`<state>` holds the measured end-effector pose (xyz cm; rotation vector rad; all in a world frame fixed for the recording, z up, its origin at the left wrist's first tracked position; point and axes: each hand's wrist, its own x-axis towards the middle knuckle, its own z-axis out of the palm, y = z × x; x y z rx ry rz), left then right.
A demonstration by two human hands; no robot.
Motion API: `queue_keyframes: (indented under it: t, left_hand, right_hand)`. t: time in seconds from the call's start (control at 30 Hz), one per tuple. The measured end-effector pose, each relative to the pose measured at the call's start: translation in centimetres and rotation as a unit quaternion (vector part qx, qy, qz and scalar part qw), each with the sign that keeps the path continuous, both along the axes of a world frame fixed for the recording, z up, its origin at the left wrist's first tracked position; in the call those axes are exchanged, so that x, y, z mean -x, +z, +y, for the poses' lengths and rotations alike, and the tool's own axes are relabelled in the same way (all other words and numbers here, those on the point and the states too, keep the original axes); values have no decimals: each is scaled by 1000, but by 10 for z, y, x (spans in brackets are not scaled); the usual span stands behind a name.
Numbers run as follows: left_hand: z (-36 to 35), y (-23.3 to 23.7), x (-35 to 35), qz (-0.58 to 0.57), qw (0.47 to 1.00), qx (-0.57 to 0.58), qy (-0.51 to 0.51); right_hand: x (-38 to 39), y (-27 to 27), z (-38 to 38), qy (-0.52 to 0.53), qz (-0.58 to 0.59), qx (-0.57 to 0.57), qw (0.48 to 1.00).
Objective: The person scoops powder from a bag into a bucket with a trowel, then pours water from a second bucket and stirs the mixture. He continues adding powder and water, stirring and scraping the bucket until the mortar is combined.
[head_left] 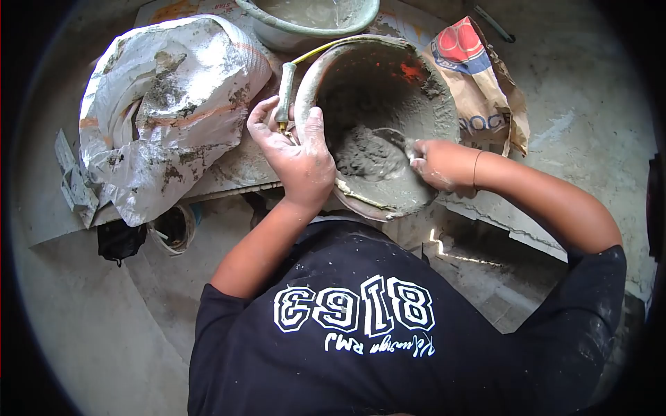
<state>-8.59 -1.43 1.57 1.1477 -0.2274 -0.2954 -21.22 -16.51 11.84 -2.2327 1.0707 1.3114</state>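
A mortar-crusted bucket point(444, 104) is tilted toward me, with wet grey mortar point(368, 154) inside. My left hand point(302, 156) grips its left side, thumb against the wall and fingers curled by the wire handle's plastic grip point(285, 90). Inside the bucket's right side, my right hand point(446, 166) is closed around what looks like a trowel point(394, 134). A curved edge of that tool shows in the mortar; its handle is hidden by my fingers.
A dirty white woven sack point(173, 90) lies to the left. Behind the bucket stands a basin point(312, 29) of greyish water. A torn paper bag point(479, 90) sits at right. Below the board's broken front edge are a black bag point(121, 240) and a small pail point(173, 232).
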Motion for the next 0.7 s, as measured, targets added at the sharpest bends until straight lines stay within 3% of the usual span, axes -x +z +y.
queue_keyframes:
  t: [0.07, 0.1, 0.17, 0.23, 0.27, 0.3, 0.33, 0.43, 0.47, 0.57, 0.6, 0.63, 0.7]
  left_hand:
    - [0, 1, -1, 8, 1000, 12, -3]
    - [0, 1, 0, 16, 1000, 18, -7]
    - [0, 1, -2, 32, 999, 26, -10]
    - [2, -5, -1, 54, 997, 36, -30]
    - [0, -9, -3, -23, 1000, -11, -2]
    - [1, -9, -3, -25, 1000, -12, -1]
    - [1, -7, -3, -8, 1000, -5, -8]
    - [6, -1, -2, 50, 997, 19, -52]
    - [5, -1, -2, 37, 998, 7, -41]
    - [4, -8, -1, 5, 999, -29, -12]
    - [4, -10, -1, 3, 1000, -27, -10]
    - [4, -11, -1, 2, 1000, -26, -8]
    - [3, -11, -1, -1, 999, -34, -10]
  right_hand:
    - [-18, 11, 11, -239, 61, -117, 962]
    - [-21, 11, 15, -239, 61, -112, 963]
    - [-31, 11, 22, -376, 46, -225, 898]
    - [-39, 13, 23, -414, 45, -226, 881]
    - [-43, 12, 17, -471, 36, -260, 842]
    - [-47, 11, 13, -526, 28, -295, 797]
    - [-51, 16, 9, -529, 21, -284, 799]
    - [-45, 24, -1, -511, -61, -326, 793]
    - [-43, 26, 1, -453, -72, -291, 839]
    - [-40, 46, 16, -202, -104, -123, 966]
    - [-28, 41, 10, -87, -174, -85, 977]
    - [-20, 40, 7, -87, -177, -89, 976]
    - [-11, 38, 4, 105, -211, 49, 971]
